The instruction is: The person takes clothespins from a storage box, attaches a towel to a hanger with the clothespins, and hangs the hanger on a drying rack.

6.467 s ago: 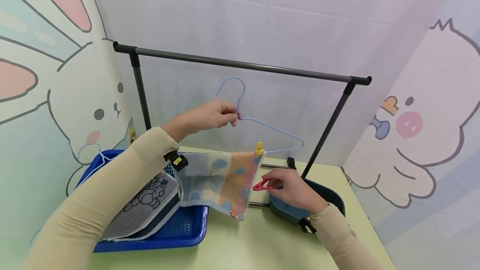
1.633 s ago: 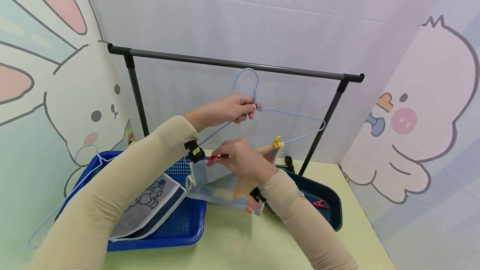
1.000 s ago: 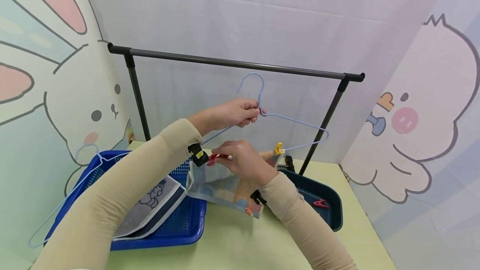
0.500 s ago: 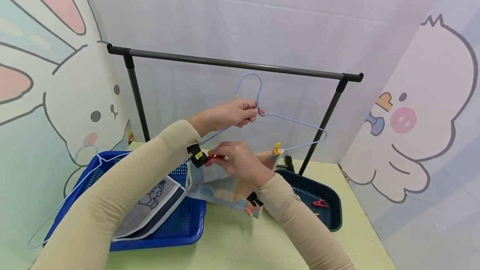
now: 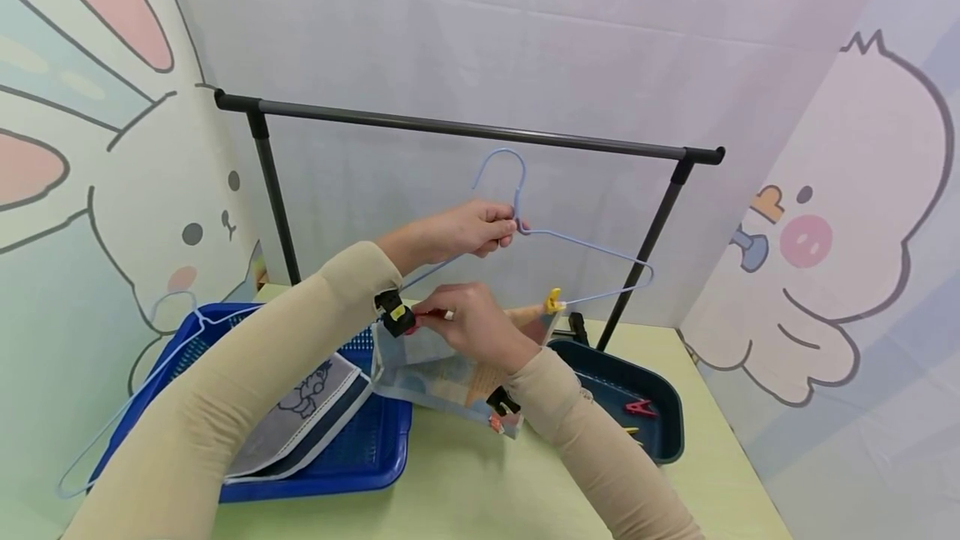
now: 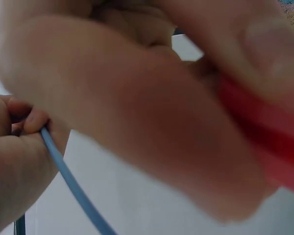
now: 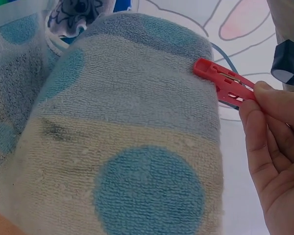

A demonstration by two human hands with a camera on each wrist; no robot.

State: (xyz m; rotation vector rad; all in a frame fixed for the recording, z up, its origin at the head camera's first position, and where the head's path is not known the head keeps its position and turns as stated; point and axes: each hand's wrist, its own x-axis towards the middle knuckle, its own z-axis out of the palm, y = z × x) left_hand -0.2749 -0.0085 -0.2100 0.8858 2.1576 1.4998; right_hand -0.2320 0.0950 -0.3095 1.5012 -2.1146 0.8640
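Observation:
My left hand (image 5: 480, 227) grips a light blue wire hanger (image 5: 588, 242) just below its hook. Folded over the hanger's lower bar is a towel (image 5: 442, 382) with blue dots on grey and cream. A yellow clothespin (image 5: 554, 302) clips its right end. At the towel's left end, my right hand (image 5: 476, 325) pinches a red clothespin (image 7: 225, 83) between thumb and fingers (image 7: 277, 103). The right wrist view shows the clothespin's nose over the folded edge. In the left wrist view, the pinching fingers (image 6: 137, 107) loom close, and the hanger wire (image 6: 73, 183) slants below.
A grey rack bar (image 5: 450, 125) spans behind the hanger. On the left, a blue basket (image 5: 322, 488) holds a grey cloth (image 5: 296, 419) with navy and white trim; another hanger (image 5: 201, 319) leans there. A dark tray (image 5: 673, 386) on the right holds a red clothespin (image 5: 640, 407).
Since the earliest frame, my right hand has carried the red clothespin leftward onto the towel's left end, and the hanger has shifted right. In the last second both hands barely move.

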